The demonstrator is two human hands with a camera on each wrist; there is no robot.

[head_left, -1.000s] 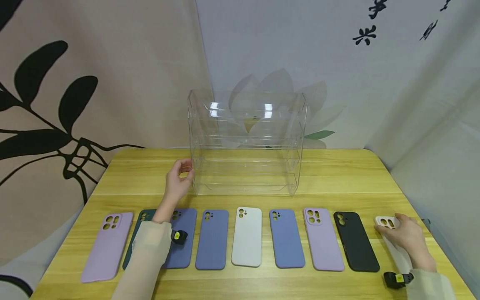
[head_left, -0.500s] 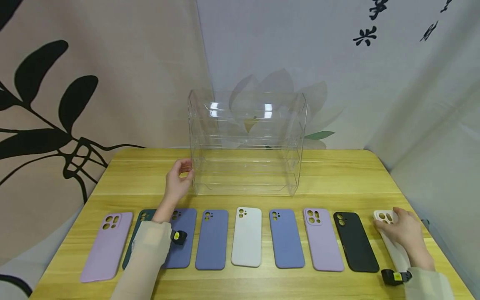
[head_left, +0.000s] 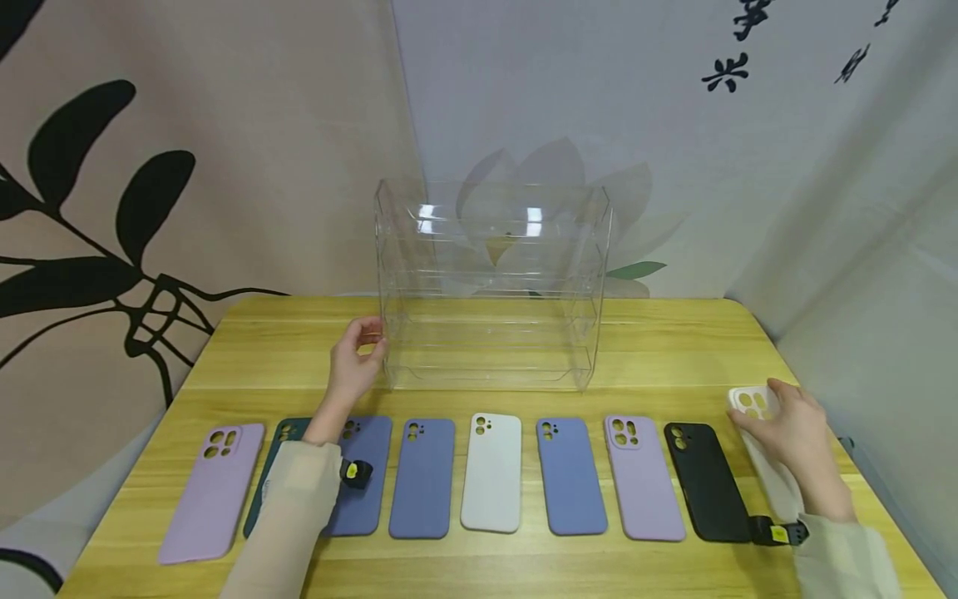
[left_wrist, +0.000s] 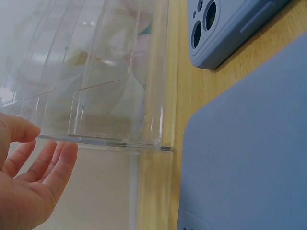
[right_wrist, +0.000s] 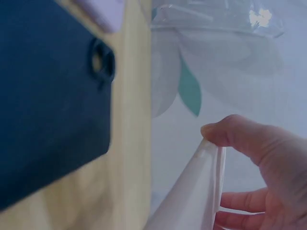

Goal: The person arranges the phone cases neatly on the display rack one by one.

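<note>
While the left hand [head_left: 355, 362] pinches the side edge of a clear rack [head_left: 486, 388] on the worktop [head_left: 674, 349], apparently steadying it, the right hand [head_left: 802, 433] grips a white phone case [head_left: 772, 478] by its edges, thumb opposite fingers, beside a black case [head_left: 707, 482]. Other cases [head_left: 491, 478] lie in a row, probably spaced for easy picking.

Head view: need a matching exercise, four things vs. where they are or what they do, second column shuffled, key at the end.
1. left hand
2. right hand
3. black case
4. clear rack

A. lying between a lilac case and the held white case
B. standing toward the table's far edge
C. touching the rack's left side
D. gripping the rightmost case

Pairs: 1-C, 2-D, 3-A, 4-B
</note>
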